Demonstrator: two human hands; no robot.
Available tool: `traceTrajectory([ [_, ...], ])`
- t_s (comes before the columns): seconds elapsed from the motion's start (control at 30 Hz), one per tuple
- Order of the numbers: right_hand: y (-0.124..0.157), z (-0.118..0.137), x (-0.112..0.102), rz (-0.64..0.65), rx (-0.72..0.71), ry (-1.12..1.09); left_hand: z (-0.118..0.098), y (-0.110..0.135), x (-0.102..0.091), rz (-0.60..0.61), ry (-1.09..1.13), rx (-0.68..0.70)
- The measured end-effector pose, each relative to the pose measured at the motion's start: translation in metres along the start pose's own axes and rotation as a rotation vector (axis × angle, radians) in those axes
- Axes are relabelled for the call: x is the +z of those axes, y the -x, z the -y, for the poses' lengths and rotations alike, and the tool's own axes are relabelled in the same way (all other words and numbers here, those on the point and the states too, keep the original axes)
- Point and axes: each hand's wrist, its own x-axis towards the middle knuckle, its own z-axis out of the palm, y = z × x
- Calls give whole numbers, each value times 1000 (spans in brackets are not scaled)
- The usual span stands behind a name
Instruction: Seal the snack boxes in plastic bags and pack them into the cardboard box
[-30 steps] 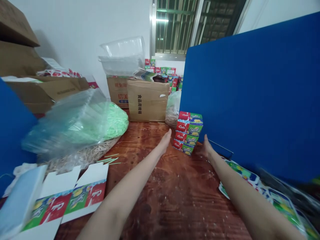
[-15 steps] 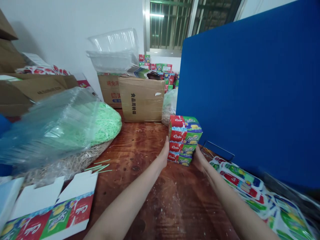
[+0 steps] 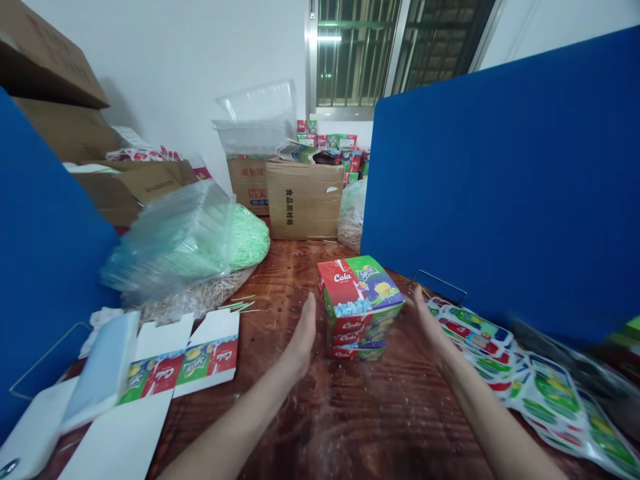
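Observation:
A stack of three small Cola/Sprite printed boxes (image 3: 361,303) stands on the wooden table (image 3: 350,413), leaning a little. My left hand (image 3: 301,337) is flat with fingers stretched out, just left of the stack with a small gap. My right hand (image 3: 426,321) is also open with fingers extended, close by the stack's right side. Neither hand grips anything; the stack sits between them.
Blue partition boards stand at right (image 3: 500,180) and left (image 3: 45,267). Flat unfolded carton blanks (image 3: 190,357) lie at left, printed sheets (image 3: 505,353) at right. Clear plastic trays (image 3: 175,237), green shredded paper (image 3: 250,233) and cardboard boxes (image 3: 303,200) fill the back.
The stack has come from beside the right blue board toward me, between my two hands. My hands, pressed on its sides half a second ago, now stand slightly off it.

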Motion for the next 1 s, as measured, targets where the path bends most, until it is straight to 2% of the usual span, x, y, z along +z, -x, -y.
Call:
traceTrajectory([
  [0.07,10,19,17,40,-86,103,-18,-4,7,-14,142,-19],
  [0.13,19,27,34,35,-161,221,-31,-5,17,-20,230,14],
  [0.2,29,26,46,-18,-231,337,-36,0,22,-40,258,63],
  [0.27,43,22,55,-59,-316,490,-33,12,20,-60,270,80],
  [0.33,61,16,63,-67,-457,684,-24,31,10,-65,278,85],
  [0.4,83,11,75,-17,-657,881,-9,56,-6,-54,272,92],
  [0.47,103,4,88,96,-852,1043,13,85,-22,-47,271,101],
  [0.53,115,-7,97,258,-968,1136,40,114,-34,-90,285,74],
  [0.63,113,-30,102,478,-977,1133,81,148,-43,-195,297,-107],
  [0.73,98,-54,104,601,-961,1087,104,166,-42,-261,256,-366],
  [0.83,89,-62,111,689,-926,1112,105,172,-42,-240,188,-544],
  [0.93,88,-48,118,787,-856,1159,96,178,-45,-119,7,-712],
  [0.97,87,-40,117,773,-854,1126,91,182,-46,-60,-103,-748],
  [1.0,83,-30,114,701,-865,1066,84,186,-47,-10,-229,-739],
])
